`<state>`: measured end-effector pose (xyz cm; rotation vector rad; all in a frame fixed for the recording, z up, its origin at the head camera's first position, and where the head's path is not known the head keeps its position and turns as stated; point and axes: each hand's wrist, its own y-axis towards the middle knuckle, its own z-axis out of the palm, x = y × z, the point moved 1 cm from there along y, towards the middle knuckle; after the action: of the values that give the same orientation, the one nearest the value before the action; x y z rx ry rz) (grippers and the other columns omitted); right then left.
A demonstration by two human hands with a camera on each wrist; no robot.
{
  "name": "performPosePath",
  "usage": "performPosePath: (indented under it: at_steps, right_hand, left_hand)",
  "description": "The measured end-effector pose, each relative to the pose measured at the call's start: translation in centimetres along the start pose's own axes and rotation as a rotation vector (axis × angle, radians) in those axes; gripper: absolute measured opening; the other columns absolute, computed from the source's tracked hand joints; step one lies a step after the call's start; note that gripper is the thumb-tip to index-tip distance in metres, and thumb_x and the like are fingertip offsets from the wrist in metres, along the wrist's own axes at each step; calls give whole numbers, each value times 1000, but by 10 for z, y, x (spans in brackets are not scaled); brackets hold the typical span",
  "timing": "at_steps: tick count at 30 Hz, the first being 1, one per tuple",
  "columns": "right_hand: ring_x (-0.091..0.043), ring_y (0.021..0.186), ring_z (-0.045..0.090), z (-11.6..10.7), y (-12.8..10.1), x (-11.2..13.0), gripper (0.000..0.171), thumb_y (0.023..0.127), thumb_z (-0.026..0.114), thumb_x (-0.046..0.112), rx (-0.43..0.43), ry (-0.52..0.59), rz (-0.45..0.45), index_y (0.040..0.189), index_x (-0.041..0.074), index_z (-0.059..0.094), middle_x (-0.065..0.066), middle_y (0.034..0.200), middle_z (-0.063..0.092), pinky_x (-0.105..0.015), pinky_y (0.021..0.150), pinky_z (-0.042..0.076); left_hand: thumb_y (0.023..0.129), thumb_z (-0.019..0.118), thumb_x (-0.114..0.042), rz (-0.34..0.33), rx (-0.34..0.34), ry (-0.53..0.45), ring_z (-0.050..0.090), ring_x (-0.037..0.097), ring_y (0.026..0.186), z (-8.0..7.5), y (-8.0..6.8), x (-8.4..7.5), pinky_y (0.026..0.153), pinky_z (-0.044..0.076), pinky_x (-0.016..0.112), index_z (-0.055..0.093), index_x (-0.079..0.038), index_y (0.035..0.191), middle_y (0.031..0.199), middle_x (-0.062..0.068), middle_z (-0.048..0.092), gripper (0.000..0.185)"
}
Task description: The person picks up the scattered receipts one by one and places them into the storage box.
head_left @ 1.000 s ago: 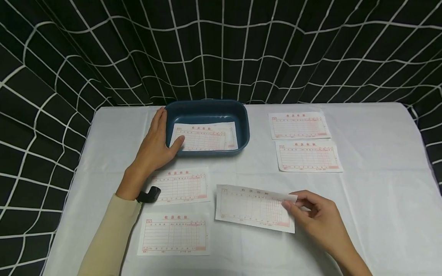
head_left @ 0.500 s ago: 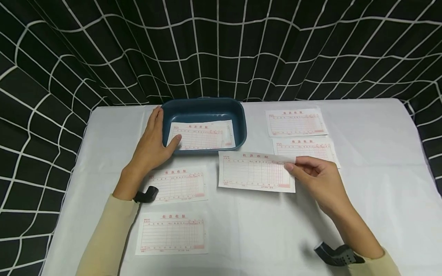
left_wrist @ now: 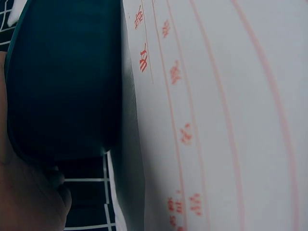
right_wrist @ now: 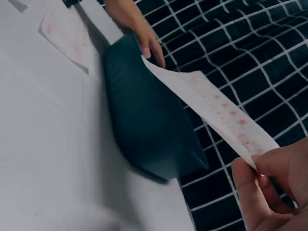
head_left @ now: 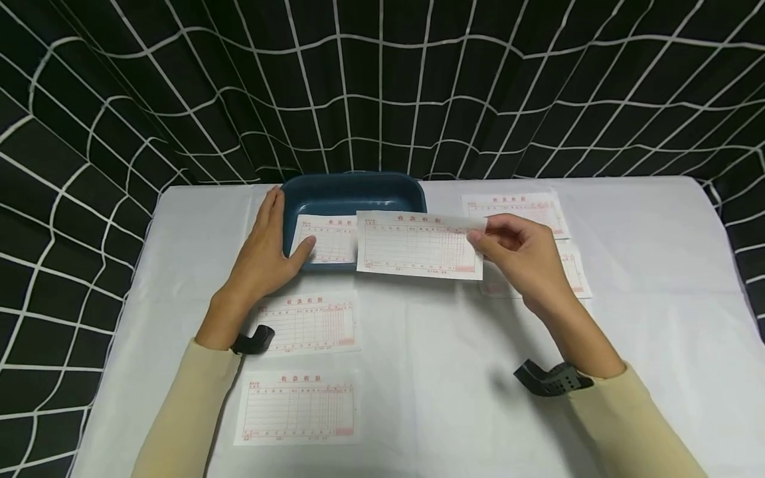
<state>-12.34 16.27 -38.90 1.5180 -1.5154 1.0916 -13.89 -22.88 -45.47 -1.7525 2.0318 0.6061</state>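
A dark blue tray (head_left: 352, 190) stands at the back of the white-covered table (head_left: 418, 372), with one red-printed receipt slip (head_left: 325, 239) lying inside it. My left hand (head_left: 265, 245) lies against the tray's left wall (right_wrist: 144, 125), fingers straight, thumb over the near rim. My right hand (head_left: 516, 249) pinches the right end of another receipt slip (head_left: 418, 244) (right_wrist: 211, 103) and holds it in the air over the tray's right half. The left wrist view shows the tray wall (left_wrist: 62, 82) and a slip (left_wrist: 216, 115) close up.
Two more slips lie near my left forearm, one (head_left: 307, 323) in front of the tray and one (head_left: 295, 406) by the front edge. Two others (head_left: 516, 209) (head_left: 574, 269) lie at the back right, partly behind my right hand. A black grid-patterned curtain (head_left: 382, 86) hangs behind.
My right hand has lifted its slip off the table's middle and carried it back and left, until it hangs over the tray. My left hand has stayed against the tray.
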Motion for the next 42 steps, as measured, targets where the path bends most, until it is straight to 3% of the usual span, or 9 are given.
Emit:
performPosePath:
  at_steps: [7,13,18,23,28,31,35,38,42]
  right_hand:
    - [2,83,68,23,30,13,30,98,76,17,63,-1,-13,119,-4,71,6,96,68,-16,77,60]
    - [-2,79,65,46,51,24,19,97,76,12,105,-66,-110,111,-1,75,-10,98,73,-15,68,51]
    - [-6,79,62,60,59,28,16,95,76,8,123,-115,-189,108,-2,76,-14,95,74,-16,68,47]
    - [-8,79,65,68,63,29,21,94,76,3,129,-180,-234,113,-4,75,-18,98,76,-13,73,47]
    - [-21,87,71,72,66,27,36,92,74,0,103,-235,-252,128,-4,70,-20,104,75,-11,74,44]
    - [-28,93,75,73,65,25,43,92,73,-1,87,-252,-247,134,-3,66,-21,107,76,-17,75,46]
    - [-34,107,74,73,63,25,42,93,71,-2,84,-242,-275,135,-5,64,-23,117,73,-33,92,61]
    - [-36,115,70,71,61,25,40,94,71,-2,75,-248,-325,133,-6,65,-25,124,69,-46,102,60]
    - [-37,117,68,68,58,27,39,94,72,-1,44,-271,-375,132,-5,66,-24,127,67,-49,103,59]
  left_hand:
    - [102,61,-45,-11,6,9,13,36,167,2,-4,1,132,22,59,9,0,169,181,12,2,96]
    - [101,61,-44,-7,12,15,12,36,168,2,-5,3,133,21,58,10,1,169,181,13,2,96]
    - [102,61,-42,-2,17,15,12,36,168,0,-4,3,133,21,59,10,1,169,181,13,2,95]
    - [102,60,-44,0,25,20,12,35,168,-1,-3,3,133,21,58,8,0,169,181,11,1,95]
    - [102,60,-46,-3,27,22,11,34,168,-2,-1,2,133,21,57,8,0,169,181,11,1,96]
    - [102,60,-45,-3,34,15,11,34,168,-1,-1,2,133,21,57,8,0,169,181,11,1,96]
    - [102,60,-46,-9,35,13,11,34,168,0,-2,2,133,21,57,8,0,169,181,11,1,97]
    - [102,60,-46,-8,29,16,11,33,168,-1,-3,2,133,21,57,8,-1,169,181,11,1,97]
    - [102,60,-47,-6,26,21,11,33,168,-2,-1,1,133,22,56,8,-1,170,181,11,1,97]
